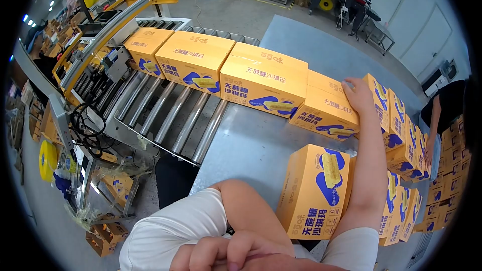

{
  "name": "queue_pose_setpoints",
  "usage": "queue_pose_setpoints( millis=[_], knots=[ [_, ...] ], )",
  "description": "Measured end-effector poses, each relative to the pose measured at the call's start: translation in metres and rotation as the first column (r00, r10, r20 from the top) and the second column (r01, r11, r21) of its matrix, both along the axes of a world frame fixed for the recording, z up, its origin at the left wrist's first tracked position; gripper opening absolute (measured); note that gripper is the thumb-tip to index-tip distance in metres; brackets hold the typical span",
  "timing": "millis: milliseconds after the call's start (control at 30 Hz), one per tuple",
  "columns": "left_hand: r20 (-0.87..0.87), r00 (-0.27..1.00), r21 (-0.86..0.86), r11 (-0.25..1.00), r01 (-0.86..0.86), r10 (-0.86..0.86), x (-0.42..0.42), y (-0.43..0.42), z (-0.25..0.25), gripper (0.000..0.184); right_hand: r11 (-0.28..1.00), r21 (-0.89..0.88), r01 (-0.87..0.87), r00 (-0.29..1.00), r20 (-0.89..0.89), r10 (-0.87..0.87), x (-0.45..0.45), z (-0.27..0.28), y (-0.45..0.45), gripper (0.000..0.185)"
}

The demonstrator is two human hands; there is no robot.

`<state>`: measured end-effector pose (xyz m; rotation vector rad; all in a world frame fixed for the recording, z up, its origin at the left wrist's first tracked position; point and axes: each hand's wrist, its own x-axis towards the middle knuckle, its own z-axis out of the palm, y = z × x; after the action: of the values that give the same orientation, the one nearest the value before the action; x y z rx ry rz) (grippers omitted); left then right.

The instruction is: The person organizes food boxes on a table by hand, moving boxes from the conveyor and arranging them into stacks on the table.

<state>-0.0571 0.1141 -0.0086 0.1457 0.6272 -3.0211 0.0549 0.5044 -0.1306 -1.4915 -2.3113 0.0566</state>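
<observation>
we have our right hand (359,95) on the near end of a row of boxes, its fingers draped over the top edge of the end box (324,104), which lies on the metal table (241,135); we can't tell how hard they press. our left hand (236,253) is low, near our body, fingers curled; we can't tell whether it holds anything.

we seem to be clearing boxes off the rollers (193,120). the next move probably calls for a firm hold on the end box, to draw it apart from its neighbour and set it with those at right.

counting: four boxes form the row, two on the rollers, one straddling rollers and table, one wholly on the table. one single box (316,190) stands just before us, its printed side facing up toward us. at right, we count at least four in an upper line (377,101) and three in a lower line (403,216), partly hidden. beyond, one person (444,105) stands beside stacked boxes (444,185), too many to count.
</observation>
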Motion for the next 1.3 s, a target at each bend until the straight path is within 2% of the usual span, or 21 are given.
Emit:
queue_pose_setpoints(
  millis=[400, 500, 600, 633, 700, 800, 900, 1000, 1100, 1200, 1233, 1300],
  knots=[
    [-0.033, 0.999, -0.024, 1.0, -0.016, 0.015, -0.006, 0.009, 0.01, 0.021, 0.984, 0.005, -0.18, 0.981, -0.076, 0.18, 0.003, -0.014, 0.013, 0.032],
    [-0.044, 0.999, -0.033, 0.999, -0.018, 0.017, -0.006, 0.008, 0.006, 0.021, 0.983, -0.007, -0.185, 0.979, -0.086, 0.184, 0.003, -0.015, 0.015, 0.033],
    [-0.057, 0.998, -0.042, 0.999, -0.019, 0.016, -0.006, 0.008, 0.007, 0.021, 0.984, -0.104, -0.145, 0.989, -0.038, 0.142, 0.0, -0.009, 0.01, 0.034],
    [-0.062, 0.998, -0.046, 0.999, -0.018, 0.015, -0.006, 0.008, 0.006, 0.021, 0.975, -0.143, -0.17, 0.985, 0.003, 0.172, 0.0, -0.008, 0.01, 0.041],
    [-0.07, 0.997, -0.053, 0.998, -0.015, 0.011, -0.006, 0.008, 0.002, 0.021, 0.952, -0.222, -0.211, 0.969, 0.081, 0.234, 0.0, -0.005, 0.01, 0.066],
    [-0.081, 0.997, -0.067, 0.998, -0.013, 0.007, -0.007, 0.007, 0.0, 0.021, 0.851, -0.493, -0.178, 0.935, 0.184, 0.303, 0.017, 0.027, -0.009, 0.123],
    [-0.097, 0.995, -0.098, 0.995, -0.021, 0.012, -0.007, 0.006, 0.002, 0.021, 0.915, -0.398, 0.06, 0.891, 0.434, 0.131, 0.021, 0.011, -0.017, 0.152],
    [-0.108, 0.993, -0.131, 0.991, 0.032, -0.046, -0.005, 0.0, -0.009, 0.022, 0.903, -0.399, -0.163, 0.963, 0.137, 0.234, 0.062, 0.007, 0.0, 0.152],
    [-0.113, 0.987, -0.137, 0.985, 0.102, -0.118, -0.008, -0.008, -0.028, 0.022, 0.968, -0.112, 0.225, 0.922, 0.345, -0.174, 0.062, 0.029, -0.02, 0.148],
    [-0.107, 0.984, -0.145, 0.982, 0.125, -0.141, -0.013, -0.009, -0.029, 0.022, 0.927, 0.01, 0.375, 0.916, 0.153, -0.372, 0.094, 0.035, 0.011, 0.14],
    [-0.098, 0.983, -0.148, 0.979, 0.137, -0.153, -0.014, -0.009, -0.027, 0.022, 0.921, -0.01, 0.39, 0.878, 0.304, -0.369, 0.094, 0.043, 0.002, 0.123],
    [-0.09, 0.979, -0.143, 0.975, 0.169, -0.183, -0.016, -0.006, -0.023, 0.022, 0.952, -0.019, 0.305, 0.936, 0.189, -0.297, 0.137, -0.004, 0.036, 0.113]
  ],
)
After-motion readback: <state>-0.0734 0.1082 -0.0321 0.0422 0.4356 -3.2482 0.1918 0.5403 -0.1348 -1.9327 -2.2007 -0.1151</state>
